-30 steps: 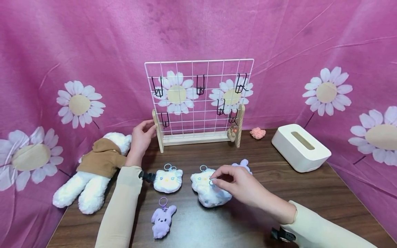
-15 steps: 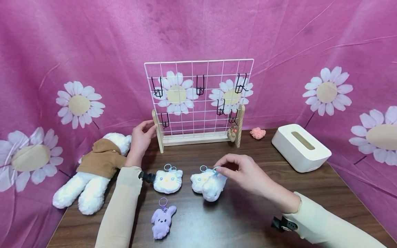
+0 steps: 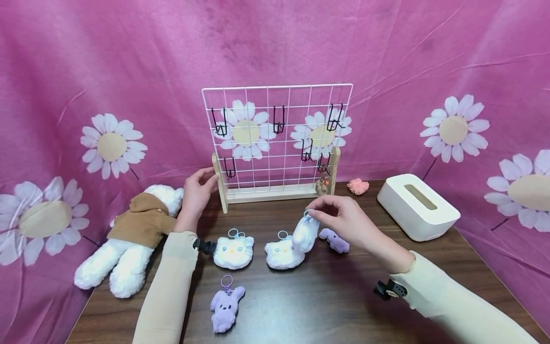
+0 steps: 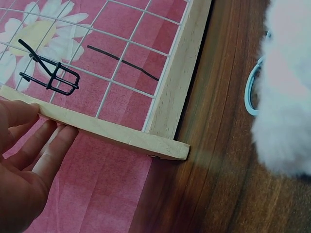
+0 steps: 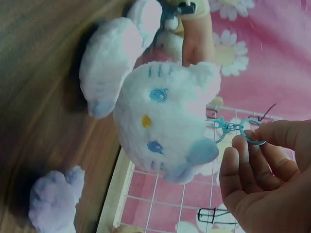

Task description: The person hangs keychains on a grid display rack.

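Note:
A white plush cat head [image 3: 305, 234] with a blue bow hangs from its blue ring, which my right hand [image 3: 350, 220] pinches between thumb and index finger. In the right wrist view the plush's face [image 5: 155, 116] is turned to the camera, and the hand [image 5: 272, 174] grips the ring [image 5: 253, 132]. My left hand [image 3: 198, 193] holds the left wooden post [image 3: 221, 186] of a white wire grid rack [image 3: 275, 182]; in the left wrist view its fingers [image 4: 60, 141] touch the wood [image 4: 112, 131]. Several black hooks [image 3: 279, 120] sit on the grid.
Two white cat plushes [image 3: 233, 252] [image 3: 281, 255] and two purple plushes [image 3: 225, 310] [image 3: 336, 240] lie on the table. A small brown charm [image 3: 321, 186] hangs at the rack's lower right. Beyond stand a coral pompom [image 3: 358, 186] and white tissue box [image 3: 417, 205]; a clothed plush [image 3: 137, 229] lies left.
My right hand has raised the white plush by its ring, up and slightly right, off the one beneath. The right purple plush is uncovered. My left hand stays on the post.

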Demonstrator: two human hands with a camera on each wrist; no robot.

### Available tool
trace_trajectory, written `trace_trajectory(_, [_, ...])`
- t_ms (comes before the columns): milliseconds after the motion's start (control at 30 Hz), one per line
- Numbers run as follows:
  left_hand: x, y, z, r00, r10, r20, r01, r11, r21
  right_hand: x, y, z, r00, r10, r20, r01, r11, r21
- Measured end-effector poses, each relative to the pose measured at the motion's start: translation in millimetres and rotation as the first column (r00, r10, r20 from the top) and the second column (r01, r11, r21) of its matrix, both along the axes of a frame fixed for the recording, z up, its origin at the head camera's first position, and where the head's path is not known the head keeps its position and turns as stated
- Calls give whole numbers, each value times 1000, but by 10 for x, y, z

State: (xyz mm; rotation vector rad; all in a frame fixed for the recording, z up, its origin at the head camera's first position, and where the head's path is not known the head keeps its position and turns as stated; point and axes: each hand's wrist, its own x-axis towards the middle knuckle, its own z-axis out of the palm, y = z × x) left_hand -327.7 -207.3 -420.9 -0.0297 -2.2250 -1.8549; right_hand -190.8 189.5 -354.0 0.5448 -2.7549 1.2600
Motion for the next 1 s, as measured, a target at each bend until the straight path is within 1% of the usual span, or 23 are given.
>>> trace_trajectory(233, [13, -1, -2, 1000, 1, 6, -1, 1000, -4, -187, 55, 33, 999, -36, 2, 36, 998, -53])
trace_trajectory(467, [0, -6, 4, 1000, 7, 10, -6, 1000, -19, -410, 104, 112, 999, -53, 2, 53, 987, -151])
trace_trajectory(667, [8, -8, 6, 1000, 8, 2, -8, 1000, -21, -615, 120, 133, 995, -85, -50, 77, 985, -152])
trace_trajectory(833, [9, 0, -2, 1000, 6, -4, -6, 1000, -19, -768, 129, 163, 991, -110, -72, 98, 983, -154])
trace_trajectory(1000, [25, 12, 8, 1000, 5, -7, -5, 1000, -8, -908, 140, 177, 990, -128, -60, 113, 972, -206])
